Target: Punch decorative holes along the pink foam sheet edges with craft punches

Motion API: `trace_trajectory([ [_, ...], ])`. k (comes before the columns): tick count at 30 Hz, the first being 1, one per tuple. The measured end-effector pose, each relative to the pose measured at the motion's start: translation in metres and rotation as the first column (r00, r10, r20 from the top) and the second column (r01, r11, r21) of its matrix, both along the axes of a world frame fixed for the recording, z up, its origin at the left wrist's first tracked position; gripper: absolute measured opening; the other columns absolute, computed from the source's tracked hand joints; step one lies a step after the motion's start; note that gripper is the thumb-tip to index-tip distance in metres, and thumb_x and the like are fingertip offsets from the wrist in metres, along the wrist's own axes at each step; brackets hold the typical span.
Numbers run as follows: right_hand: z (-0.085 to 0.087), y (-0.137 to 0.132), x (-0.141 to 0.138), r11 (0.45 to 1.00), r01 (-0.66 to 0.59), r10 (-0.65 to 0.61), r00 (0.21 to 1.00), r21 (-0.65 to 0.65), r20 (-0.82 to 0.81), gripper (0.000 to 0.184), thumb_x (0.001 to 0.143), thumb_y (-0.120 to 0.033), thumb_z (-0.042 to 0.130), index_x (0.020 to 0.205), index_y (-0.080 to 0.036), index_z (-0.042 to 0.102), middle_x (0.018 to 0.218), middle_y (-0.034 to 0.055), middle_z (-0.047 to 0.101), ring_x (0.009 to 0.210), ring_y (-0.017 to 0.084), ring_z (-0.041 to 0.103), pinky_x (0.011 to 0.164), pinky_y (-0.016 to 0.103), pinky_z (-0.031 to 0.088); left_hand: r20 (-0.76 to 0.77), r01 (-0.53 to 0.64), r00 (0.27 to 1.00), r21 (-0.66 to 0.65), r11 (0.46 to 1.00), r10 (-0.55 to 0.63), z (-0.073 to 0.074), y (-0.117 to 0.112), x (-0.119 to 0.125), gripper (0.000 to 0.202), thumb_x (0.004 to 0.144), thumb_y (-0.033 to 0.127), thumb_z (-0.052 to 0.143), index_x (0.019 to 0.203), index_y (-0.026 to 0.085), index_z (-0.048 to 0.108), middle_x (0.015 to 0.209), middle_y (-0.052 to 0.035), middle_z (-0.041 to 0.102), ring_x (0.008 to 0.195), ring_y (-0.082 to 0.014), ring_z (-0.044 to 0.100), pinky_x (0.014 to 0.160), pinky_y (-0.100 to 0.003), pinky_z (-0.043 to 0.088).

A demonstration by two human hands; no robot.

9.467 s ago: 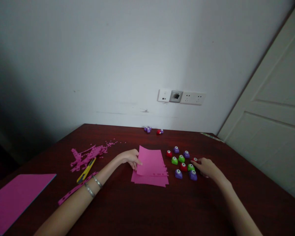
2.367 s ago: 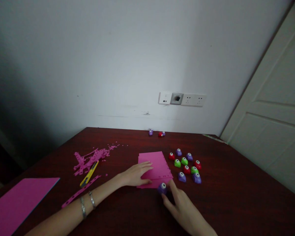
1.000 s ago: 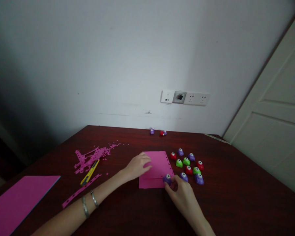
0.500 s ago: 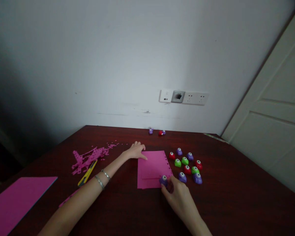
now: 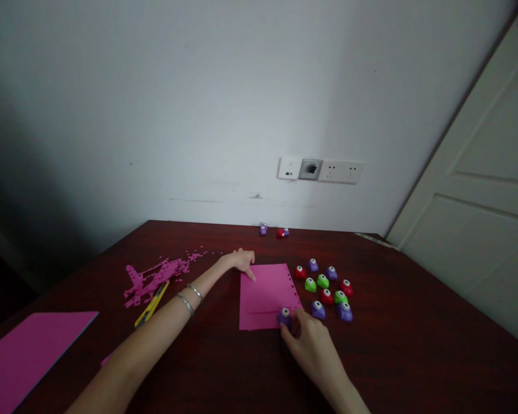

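Note:
Pink paper sheets [image 5: 267, 290], stacked and slightly offset, lie on the dark table. A row of small punched holes runs down their right edge. My left hand [image 5: 242, 261] rests at the upper left corner, thumb spread onto the paper and other fingers beyond its edge. At the lower right corner, my right hand [image 5: 308, 336] grips a purple craft punch [image 5: 284, 317] between thumb and fingers. The punch sits on the paper's corner; whether paper is inside its slot cannot be seen. Right of the sheets stand several more punches, including a green punch [image 5: 310, 284] and a red punch [image 5: 327, 296].
On the left lie pink paper scraps [image 5: 155, 279], a yellow utility knife [image 5: 152, 306] and a large pink sheet [image 5: 34, 351]. Small purple punches [image 5: 263, 230] and a red one [image 5: 280, 233] stand near the wall. Sockets [image 5: 340, 172] are on the wall.
My left wrist has turned a little and its fingers have drawn in slightly, the thumb still on the paper. My right hand keeps its grip on the purple punch at the corner.

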State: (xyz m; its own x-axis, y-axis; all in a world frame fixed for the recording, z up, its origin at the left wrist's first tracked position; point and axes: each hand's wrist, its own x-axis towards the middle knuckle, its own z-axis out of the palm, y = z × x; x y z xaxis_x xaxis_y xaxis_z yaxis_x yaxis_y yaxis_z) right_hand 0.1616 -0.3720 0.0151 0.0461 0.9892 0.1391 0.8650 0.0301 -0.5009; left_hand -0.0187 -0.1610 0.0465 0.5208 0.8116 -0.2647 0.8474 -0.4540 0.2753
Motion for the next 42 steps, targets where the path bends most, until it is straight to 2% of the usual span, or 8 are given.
trace_trajectory([
  [6, -0.003, 0.001, 0.0, 1.0, 0.001, -0.002, 1.0, 0.018, 0.025, 0.018, 0.081, -0.031, 0.046, 0.065, -0.021, 0.043, 0.062, 0.0018, 0.059, 0.055, 0.016, 0.057, 0.052, 0.024, 0.034, 0.09, -0.031, 0.995, -0.01, 0.999, 0.032, 0.003, 0.001, 0.001, 0.049, 0.03, 0.041, 0.082, 0.068, 0.019, 0.06, 0.076, -0.0045, 0.062, 0.09, -0.0308, 0.054, 0.083, -0.042, 0.04],
  [10, -0.003, 0.0, 0.001, 0.999, -0.004, 0.003, 0.999, 0.033, 0.037, 0.018, 0.081, -0.03, 0.046, 0.066, -0.021, 0.044, 0.062, 0.0016, 0.06, 0.055, 0.016, 0.058, 0.052, 0.024, 0.034, 0.201, -0.047, 0.978, -0.037, 0.998, 0.053, 0.002, 0.001, 0.001, 0.039, 0.028, 0.026, 0.083, 0.056, 0.018, 0.057, 0.061, 0.001, 0.057, 0.081, -0.0251, 0.056, 0.081, -0.038, 0.041],
  [12, -0.003, 0.0, 0.001, 0.999, -0.009, 0.008, 0.999, 0.037, 0.038, 0.015, 0.08, -0.029, 0.047, 0.067, -0.021, 0.046, 0.064, 0.0022, 0.06, 0.057, 0.017, 0.058, 0.053, 0.024, 0.035, 0.274, -0.052, 0.959, -0.065, 0.997, 0.068, 0.001, 0.0, 0.0, 0.032, 0.033, 0.019, 0.08, 0.052, 0.017, 0.055, 0.054, 0.0033, 0.053, 0.072, -0.0204, 0.056, 0.077, -0.034, 0.044],
  [18, -0.001, -0.001, 0.004, 0.998, -0.004, 0.006, 0.999, 0.06, -0.038, 0.016, 0.08, -0.03, 0.047, 0.069, -0.02, 0.05, 0.064, 0.0026, 0.06, 0.059, 0.017, 0.059, 0.056, 0.025, 0.038, 0.515, -0.069, 0.836, -0.244, 0.967, 0.19, -0.001, -0.007, -0.01, 0.018, 0.062, 0.024, 0.068, 0.072, 0.012, 0.059, 0.053, 0.0029, 0.055, 0.047, -0.0115, 0.055, 0.051, -0.026, 0.048],
  [24, -0.001, 0.001, 0.01, 0.993, 0.024, -0.008, 0.99, 0.112, -0.139, 0.015, 0.079, -0.03, 0.049, 0.07, -0.02, 0.053, 0.06, 0.0011, 0.061, 0.055, 0.016, 0.059, 0.054, 0.025, 0.039, 0.692, -0.055, 0.658, -0.349, 0.936, 0.297, -0.001, -0.015, -0.022, 0.029, 0.067, 0.031, 0.068, 0.085, 0.01, 0.059, 0.066, -0.0034, 0.063, 0.055, -0.0126, 0.061, 0.049, -0.024, 0.051],
  [28, -0.001, 0.003, 0.014, 0.988, 0.044, -0.015, 0.98, 0.147, -0.196, 0.016, 0.08, -0.034, 0.049, 0.071, -0.02, 0.053, 0.061, 0.0013, 0.062, 0.056, 0.016, 0.06, 0.054, 0.025, 0.04, 0.742, -0.052, 0.575, -0.387, 0.921, 0.344, 0.0, -0.017, -0.029, 0.029, 0.068, 0.032, 0.07, 0.085, 0.01, 0.06, 0.071, -0.0045, 0.065, 0.057, -0.0111, 0.061, 0.049, -0.022, 0.05],
  [32, -0.003, 0.006, 0.016, 0.98, 0.057, -0.022, 0.983, 0.189, -0.18, 0.02, 0.08, -0.038, 0.05, 0.071, -0.02, 0.054, 0.06, 0.0017, 0.062, 0.054, 0.016, 0.059, 0.053, 0.026, 0.041, 0.756, -0.046, 0.534, -0.421, 0.906, 0.379, 0.0, -0.02, -0.029, 0.032, 0.067, 0.033, 0.072, 0.085, 0.011, 0.061, 0.07, -0.0042, 0.065, 0.056, -0.0102, 0.06, 0.05, -0.021, 0.05],
  [42, -0.003, 0.006, 0.007, 0.976, 0.094, -0.08, 0.994, 0.198, -0.076, 0.016, 0.081, -0.034, 0.051, 0.071, -0.021, 0.051, 0.06, 0.0011, 0.062, 0.054, 0.017, 0.061, 0.055, 0.027, 0.04, 0.749, -0.011, 0.52, -0.476, 0.88, 0.411, -0.007, -0.024, -0.024, 0.032, 0.064, 0.032, 0.074, 0.084, 0.009, 0.062, 0.069, -0.0047, 0.065, 0.055, -0.011, 0.061, 0.048, -0.021, 0.05],
])
